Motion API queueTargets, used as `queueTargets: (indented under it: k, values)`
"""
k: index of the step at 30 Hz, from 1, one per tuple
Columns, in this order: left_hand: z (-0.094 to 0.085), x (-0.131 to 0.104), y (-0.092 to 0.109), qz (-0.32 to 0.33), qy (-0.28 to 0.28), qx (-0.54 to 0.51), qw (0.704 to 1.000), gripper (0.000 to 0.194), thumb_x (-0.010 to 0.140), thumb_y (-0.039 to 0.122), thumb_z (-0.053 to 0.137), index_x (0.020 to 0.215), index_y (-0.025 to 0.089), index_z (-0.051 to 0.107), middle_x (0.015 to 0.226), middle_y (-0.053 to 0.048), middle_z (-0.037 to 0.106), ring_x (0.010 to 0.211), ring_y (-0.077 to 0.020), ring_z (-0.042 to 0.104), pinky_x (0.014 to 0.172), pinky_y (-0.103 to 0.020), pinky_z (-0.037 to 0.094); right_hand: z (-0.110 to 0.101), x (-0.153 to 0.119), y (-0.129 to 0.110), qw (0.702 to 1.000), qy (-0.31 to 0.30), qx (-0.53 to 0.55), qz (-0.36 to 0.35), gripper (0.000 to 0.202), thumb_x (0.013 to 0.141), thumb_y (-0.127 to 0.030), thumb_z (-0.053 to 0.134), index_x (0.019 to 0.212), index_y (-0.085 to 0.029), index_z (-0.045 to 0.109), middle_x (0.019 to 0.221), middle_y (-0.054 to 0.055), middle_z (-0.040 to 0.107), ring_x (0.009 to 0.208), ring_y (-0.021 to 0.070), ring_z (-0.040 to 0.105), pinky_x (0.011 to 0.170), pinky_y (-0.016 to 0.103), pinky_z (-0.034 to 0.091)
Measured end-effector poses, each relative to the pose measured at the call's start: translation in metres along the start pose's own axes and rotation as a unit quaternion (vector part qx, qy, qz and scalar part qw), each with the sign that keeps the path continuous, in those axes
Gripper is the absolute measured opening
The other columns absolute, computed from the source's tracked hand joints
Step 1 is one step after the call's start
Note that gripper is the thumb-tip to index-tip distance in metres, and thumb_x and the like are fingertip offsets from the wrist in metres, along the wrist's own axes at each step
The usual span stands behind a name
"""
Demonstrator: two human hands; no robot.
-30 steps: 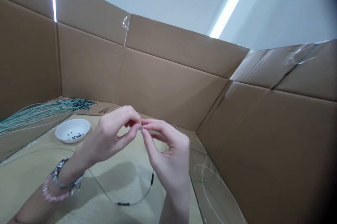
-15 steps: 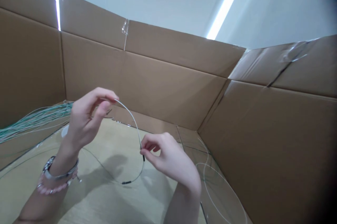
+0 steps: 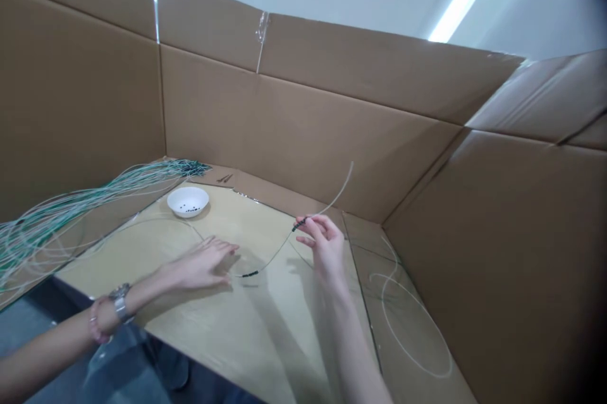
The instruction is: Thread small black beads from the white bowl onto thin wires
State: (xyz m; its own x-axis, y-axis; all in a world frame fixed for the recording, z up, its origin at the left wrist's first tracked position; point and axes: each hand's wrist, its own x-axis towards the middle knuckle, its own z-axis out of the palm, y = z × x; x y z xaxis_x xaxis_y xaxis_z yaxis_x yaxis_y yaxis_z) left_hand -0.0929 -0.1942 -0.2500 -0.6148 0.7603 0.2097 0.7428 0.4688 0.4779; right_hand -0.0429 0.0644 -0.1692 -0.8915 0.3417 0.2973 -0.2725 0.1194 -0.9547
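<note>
LH (image 3: 205, 265) off the cord (image 3: 275, 255) tip & now low over desk (image 3: 213, 331) (grip: can't tell), RH (image 3: 328, 252) fingers pinching upper black beads (image 3: 298, 225), cord strung betw. hands w/ tip sticking up free, so RH alone has that end.

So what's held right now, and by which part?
Right hand pinches the string at its upper black beads, below the raised end. Left hand is beside the string; grip unclear.

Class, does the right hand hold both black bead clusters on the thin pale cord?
No: one black bead cluster sits apart from the right hand.
</note>
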Motion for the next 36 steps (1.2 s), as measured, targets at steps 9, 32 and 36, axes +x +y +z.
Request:
queueTargets:
  k: [9, 32, 36]
  values:
    - [0.016, -0.028, -0.004, 0.023, -0.072, -0.053, 0.996, 0.036, 0.096, 0.035, 0.036, 0.082, 0.015, 0.061, 0.083, -0.007, 0.065, 0.080, -0.0169, 0.059, 0.079, -0.028, 0.041, -0.036, -0.064, 0.084, 0.984, 0.015, -0.056, 0.166, 0.026, 0.091, -0.033, 0.055, 0.108, -0.014, 0.057, 0.101, 0.005, 0.062, 0.083, 0.0144, 0.063, 0.071, 0.032, 0.055]
    - [0.002, -0.077, 0.018, -0.099, -0.029, -0.228, 0.968, 0.042, 0.092, 0.042, 0.037, 0.063, 0.014, 0.047, 0.058, 0.003, 0.039, 0.058, -0.0100, 0.037, 0.054, -0.021, 0.027, 0.084, -0.147, 0.069, 0.918, -0.137, -0.295, -0.227, 0.013, 0.089, -0.021, 0.052, 0.085, -0.019, 0.065, 0.081, 0.007, 0.069, 0.084, 0.0191, 0.063, 0.078, 0.033, 0.050]
    - [-0.003, -0.085, 0.016, -0.114, -0.002, -0.224, 0.968, 0.042, 0.093, 0.044, 0.035, 0.062, 0.016, 0.038, 0.061, 0.003, 0.031, 0.058, -0.0094, 0.032, 0.054, -0.022, 0.025, 0.072, -0.144, 0.070, 0.916, -0.119, -0.302, -0.234, 0.012, 0.087, -0.019, 0.053, 0.083, -0.021, 0.065, 0.079, 0.006, 0.069, 0.090, 0.0204, 0.063, 0.083, 0.035, 0.051]
